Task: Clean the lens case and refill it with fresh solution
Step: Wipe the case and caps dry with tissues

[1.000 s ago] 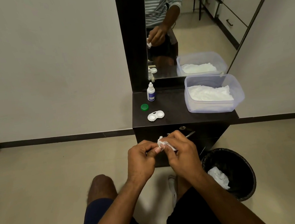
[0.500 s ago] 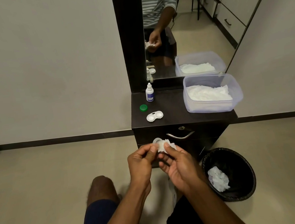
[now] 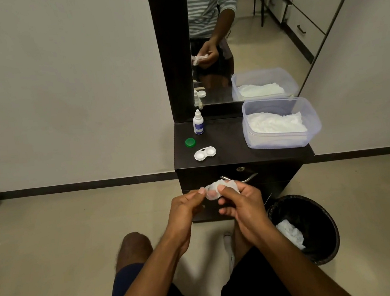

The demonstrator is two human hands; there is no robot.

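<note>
Plain grey walls and a beige tiled floor surround a dark cabinet whose top serves as the surface [image 3: 235, 143], set below a tall mirror [image 3: 211, 47].

Left hand [image 3: 184, 213]: thumb and fingertips pinch a small round translucent part, probably a lens case cap [image 3: 210, 194], though the view is too small to confirm. Right hand [image 3: 243, 206]: fingers curl round a crumpled white tissue [image 3: 220, 184] and press it into that part. Both hands are held in the air in front of the cabinet drawer, well below the surface.

Handling: the cap appears light, rigid and smooth, and is likely slippery when wet; hold it by the rim, leaving the hollow free for the tissue. The tissue is soft and tears readily if damp.

Lens case [image 3: 205, 153]: white plastic, two shallow round wells joined by a bridge, lying open near the front left of the surface. It is light and will slide under pressure, so steady it by the bridge when filling. A green cap [image 3: 190, 142] lies just beside it. Solution bottle [image 3: 198, 122]: small, white, soft-walled, upright behind the green cap, with a narrow nozzle.

A clear plastic tub [image 3: 313, 118] of white tissues occupies the right side of the surface. A black bin [image 3: 319, 206] on the floor at right contains used tissue.
</note>
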